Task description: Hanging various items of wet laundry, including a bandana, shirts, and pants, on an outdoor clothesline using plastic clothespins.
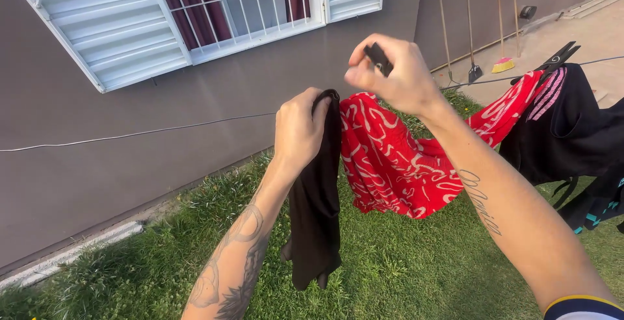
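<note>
- Head view, far left at nine o'clock: a thin clothesline (130,135) runs across a grey wall (78,183), with a white shuttered window (195,14) above at eleven o'clock.
- Near the middle, the left hand (299,131) is closed tight on the top edge of a black cloth (315,209) at the line; the cloth hangs straight down toward six o'clock over the grass (403,268).
- Just right of it, at twelve o'clock, the right hand (396,73) pinches a black clothespin (378,59) between thumb and fingers, above the line and just beside the black cloth's top.
- Behind the right wrist, a red cloth with white pattern (396,164) hangs from the line, touching the black cloth's edge.
- At two o'clock, a second black clothespin (558,57) sits on the line above dark garments (572,131).
- Far back at one o'clock, a broom (504,65) and long-handled tools lean on the wall.
</note>
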